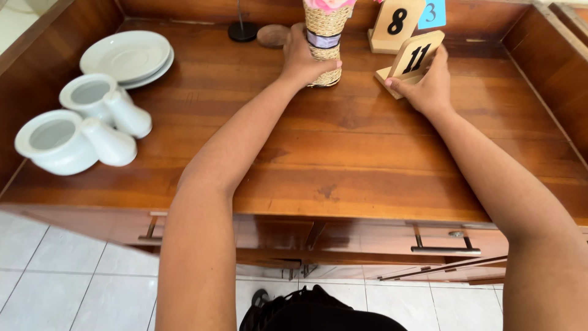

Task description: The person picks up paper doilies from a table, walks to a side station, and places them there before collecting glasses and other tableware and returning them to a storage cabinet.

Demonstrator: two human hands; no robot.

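While the left hand (pixel 301 58) wraps its grip around the woven vase (pixel 323 44) at top centre of the frame, the right hand (pixel 429 86) pinches the wooden number stand (pixel 411 61) just right of it. Both stand on the wooden surface (pixel 343 153). A second number stand (pixel 395 24) sits behind. At upper left lie stacked plates (pixel 125 56); below them, white pots (pixel 79 122).
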